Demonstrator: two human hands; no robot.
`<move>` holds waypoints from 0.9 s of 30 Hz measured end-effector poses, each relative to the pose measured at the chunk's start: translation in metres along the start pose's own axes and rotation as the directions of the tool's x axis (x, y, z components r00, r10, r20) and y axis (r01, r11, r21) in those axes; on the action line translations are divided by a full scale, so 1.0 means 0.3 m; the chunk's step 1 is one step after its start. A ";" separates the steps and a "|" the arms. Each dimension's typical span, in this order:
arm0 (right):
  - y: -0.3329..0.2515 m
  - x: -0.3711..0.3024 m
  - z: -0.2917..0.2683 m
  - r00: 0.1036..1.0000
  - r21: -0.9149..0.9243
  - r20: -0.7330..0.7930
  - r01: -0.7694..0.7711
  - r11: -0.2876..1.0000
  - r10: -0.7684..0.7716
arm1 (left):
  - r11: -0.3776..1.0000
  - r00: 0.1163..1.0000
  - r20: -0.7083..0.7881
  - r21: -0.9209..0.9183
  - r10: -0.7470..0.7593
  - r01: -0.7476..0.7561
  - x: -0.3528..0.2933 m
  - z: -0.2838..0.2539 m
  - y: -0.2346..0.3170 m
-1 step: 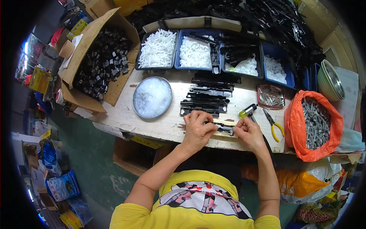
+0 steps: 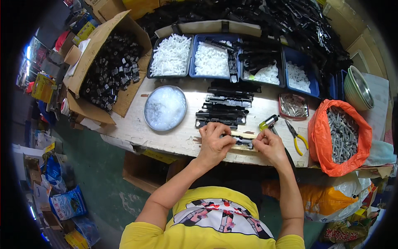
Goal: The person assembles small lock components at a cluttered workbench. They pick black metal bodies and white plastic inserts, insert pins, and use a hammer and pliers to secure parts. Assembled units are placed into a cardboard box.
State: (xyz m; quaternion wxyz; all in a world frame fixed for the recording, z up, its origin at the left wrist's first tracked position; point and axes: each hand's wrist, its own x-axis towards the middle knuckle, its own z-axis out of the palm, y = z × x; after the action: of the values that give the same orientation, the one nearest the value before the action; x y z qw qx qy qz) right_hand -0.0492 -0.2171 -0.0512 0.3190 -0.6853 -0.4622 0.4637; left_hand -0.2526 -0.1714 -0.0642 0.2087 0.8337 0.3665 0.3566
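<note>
A narrow black-and-grey plastic part (image 2: pixel 243 142) lies on the pale wooden desk (image 2: pixel 192 97), on the person's side of the row of long black plastic strips (image 2: pixel 226 108), and both hands are at it, near each other but apart, one at either end. The left hand (image 2: pixel 215 140) arches over its left end with the fingers bent down, seemingly to stop it sliding, though the back of the hand hides whether they grip or only press. The right hand (image 2: pixel 269 145) brings thumb and forefinger together in a pinch on the right end, a light hold that would suit fine control. A pale yellow flat strip (image 2: pixel 244 135) lies between the part and the row, perhaps serving as a straight stop. The left forearm slants up and rightward to the near side of the row; the right one rises more steeply, leaning left, and both elbows sit wide, which likely steadies the fingertips. Right of the row lie a green-and-silver cylindrical tool (image 2: pixel 268 122) and, farther right, yellow-handled metal pliers (image 2: pixel 296 136), probably there for easy reach; an orange-red plastic bag (image 2: pixel 319 149) of small grey pieces stands open well to the right of the row. Beyond the row, blue plastic trays (image 2: pixel 210 77) hold white plastic pieces, apparently divided so that each can be picked without searching
</note>
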 end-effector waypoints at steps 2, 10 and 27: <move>-0.007 0.003 0.002 1.000 0.071 0.008 -0.025 0.997 0.024 | 1.000 1.000 -0.004 0.018 0.012 -0.012 0.001 -0.003 0.003; -0.121 0.062 -0.056 0.958 -0.491 0.178 0.286 0.823 -0.227 | 0.995 0.997 -0.031 0.067 0.075 -0.072 -0.015 0.003 0.007; -0.094 0.470 -0.620 0.613 -0.766 -0.610 -0.298 0.569 -0.501 | 0.990 0.998 -0.024 0.128 0.064 -0.061 -0.026 0.003 0.025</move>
State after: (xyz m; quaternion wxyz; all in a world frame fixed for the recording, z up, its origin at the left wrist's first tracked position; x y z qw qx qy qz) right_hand 0.1346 -0.0773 -0.0066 0.1630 -0.8465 -0.4762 -0.1734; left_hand -0.2523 -0.1822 -0.0637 0.1387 0.8514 0.3650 0.3503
